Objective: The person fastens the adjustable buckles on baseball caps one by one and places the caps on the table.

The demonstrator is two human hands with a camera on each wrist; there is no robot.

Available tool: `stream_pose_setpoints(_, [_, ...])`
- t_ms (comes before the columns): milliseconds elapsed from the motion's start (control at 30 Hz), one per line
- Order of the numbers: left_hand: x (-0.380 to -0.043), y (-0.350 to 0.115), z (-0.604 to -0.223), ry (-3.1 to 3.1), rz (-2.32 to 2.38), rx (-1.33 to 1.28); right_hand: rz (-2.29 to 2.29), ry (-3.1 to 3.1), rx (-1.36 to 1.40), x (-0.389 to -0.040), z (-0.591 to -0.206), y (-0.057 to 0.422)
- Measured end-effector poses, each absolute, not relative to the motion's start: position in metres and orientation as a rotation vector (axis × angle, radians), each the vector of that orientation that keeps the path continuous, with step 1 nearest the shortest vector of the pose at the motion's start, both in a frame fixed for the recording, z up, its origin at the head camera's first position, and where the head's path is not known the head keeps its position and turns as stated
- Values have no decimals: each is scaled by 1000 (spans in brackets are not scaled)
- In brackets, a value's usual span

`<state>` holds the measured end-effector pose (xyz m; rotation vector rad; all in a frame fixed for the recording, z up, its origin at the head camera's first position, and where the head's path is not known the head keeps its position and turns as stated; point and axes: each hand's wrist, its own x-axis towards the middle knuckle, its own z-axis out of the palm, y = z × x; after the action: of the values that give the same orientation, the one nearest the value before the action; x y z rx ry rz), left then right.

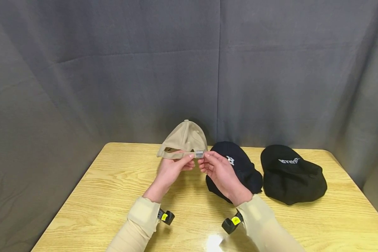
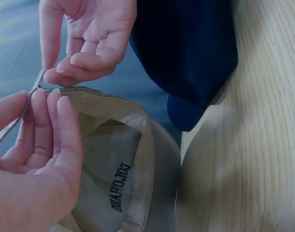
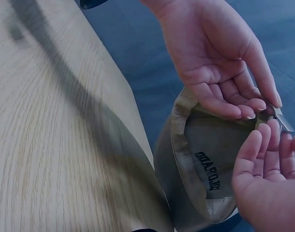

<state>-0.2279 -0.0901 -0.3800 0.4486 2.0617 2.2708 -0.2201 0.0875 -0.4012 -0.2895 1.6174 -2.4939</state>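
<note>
A beige baseball cap [image 1: 186,137] is held up over the table, its back opening toward me. My left hand [image 1: 170,170] pinches its adjustment strap [image 1: 171,155] between thumb and fingers, just left of the metal buckle [image 1: 199,154]. At the buckle's right end, my right hand [image 1: 221,172] pinches with thumb and fingertips. The left wrist view shows the inside of the crown, with dark reversed lettering [image 2: 119,188]. In the right wrist view the silver buckle [image 3: 284,123] sits between both hands' fingertips.
Right of the beige cap, a navy cap [image 1: 236,154] with a white letter lies on the wooden table [image 1: 113,196], partly behind my right hand. Further right is a black cap [image 1: 291,182] with white lettering. Grey curtains [image 1: 145,70] stand behind the table.
</note>
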Motion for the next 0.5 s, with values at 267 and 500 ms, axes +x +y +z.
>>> stream_pose_setpoints(267, [-235, -89, -395, 2059, 2301, 459, -2467, 1663, -246, -221, -402, 89])
stream_pose_setpoints(500, [-233, -87, -396, 2093, 2283, 483, -2457, 1722, -233, -221, -402, 89])
